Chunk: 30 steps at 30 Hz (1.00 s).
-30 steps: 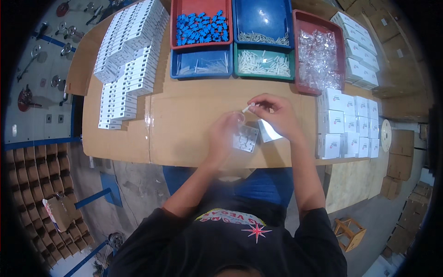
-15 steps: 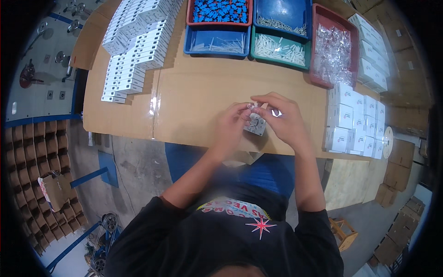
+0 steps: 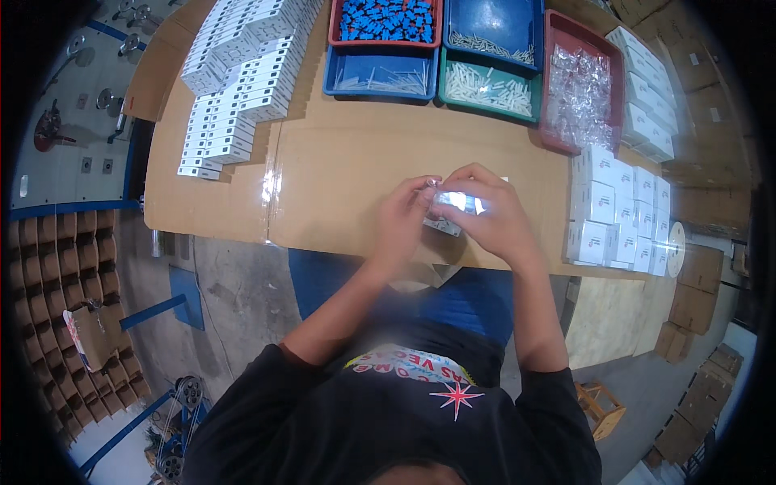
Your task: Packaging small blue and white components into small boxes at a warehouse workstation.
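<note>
Over the near part of the cardboard-covered table, both hands meet at a shiny clear plastic bag (image 3: 462,202) that catches a bright glare. My right hand (image 3: 499,217) is closed on the bag between thumb and fingers. At the bag's left end, my left hand (image 3: 402,218) pinches with its fingertips; any small part inside is too blurred to make out. Just beneath the fingers lies a small white box-shaped piece with grey markings (image 3: 443,226), partly covered by the hands.
Stacked white box-shaped pieces (image 3: 229,113) stand at the left. Along the back are trays of blue parts (image 3: 386,20), clear strips, screws and white plugs (image 3: 489,87). A red tray (image 3: 552,137) holds clear bags. White boxes (image 3: 594,202) line the right edge.
The bag between my hands has turned and now shows a broad bright glare. My right fingers have curled more closely around it, covering more of the white piece below.
</note>
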Available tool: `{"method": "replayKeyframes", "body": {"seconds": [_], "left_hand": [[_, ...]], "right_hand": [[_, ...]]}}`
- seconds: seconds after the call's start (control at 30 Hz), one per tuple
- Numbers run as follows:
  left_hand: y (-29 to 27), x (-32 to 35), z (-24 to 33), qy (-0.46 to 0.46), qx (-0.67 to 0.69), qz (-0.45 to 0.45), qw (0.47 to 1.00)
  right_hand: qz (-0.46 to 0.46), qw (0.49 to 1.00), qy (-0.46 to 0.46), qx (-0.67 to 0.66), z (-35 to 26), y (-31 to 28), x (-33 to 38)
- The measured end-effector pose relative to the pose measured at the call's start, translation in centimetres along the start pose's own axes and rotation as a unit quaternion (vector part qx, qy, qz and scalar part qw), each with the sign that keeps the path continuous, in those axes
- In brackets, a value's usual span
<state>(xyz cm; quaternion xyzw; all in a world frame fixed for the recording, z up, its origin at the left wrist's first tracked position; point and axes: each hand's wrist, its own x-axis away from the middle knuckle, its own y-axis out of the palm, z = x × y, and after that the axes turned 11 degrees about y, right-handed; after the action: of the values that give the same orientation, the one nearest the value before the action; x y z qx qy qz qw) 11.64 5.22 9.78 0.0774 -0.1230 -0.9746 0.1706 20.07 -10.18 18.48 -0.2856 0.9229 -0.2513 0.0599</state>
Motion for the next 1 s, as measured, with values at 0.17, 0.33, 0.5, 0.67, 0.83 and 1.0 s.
{"method": "replayKeyframes", "body": {"seconds": [0.17,0.33,0.5,0.67,0.83,1.0], "left_hand": [[0.7,-0.7,1.1,-0.053,0.023,0.018,0.998],[-0.8,-0.4,-1.2,-0.081,0.053,0.024,0.995],[-1.1,-0.1,-1.4,-0.096,0.007,0.021,0.995],[-0.9,0.0,-1.8,-0.11,-0.001,-0.001,0.994],[-0.4,0.0,-1.4,-0.127,0.016,-0.001,0.992],[-0.5,0.2,-2.1,-0.12,0.021,-0.023,0.992]], "right_hand": [[0.003,1.0,0.013,0.005,0.7,-0.6,-0.8],[0.028,0.998,0.049,-0.042,2.6,-2.2,-5.0],[0.181,0.982,0.017,0.054,8.4,-6.2,-15.7],[0.243,0.958,0.008,0.153,13.9,-10.7,-25.2],[0.23,0.931,0.043,0.279,15.4,-11.0,-29.5],[0.2,0.923,0.03,0.327,15.7,-10.3,-30.5]]}}
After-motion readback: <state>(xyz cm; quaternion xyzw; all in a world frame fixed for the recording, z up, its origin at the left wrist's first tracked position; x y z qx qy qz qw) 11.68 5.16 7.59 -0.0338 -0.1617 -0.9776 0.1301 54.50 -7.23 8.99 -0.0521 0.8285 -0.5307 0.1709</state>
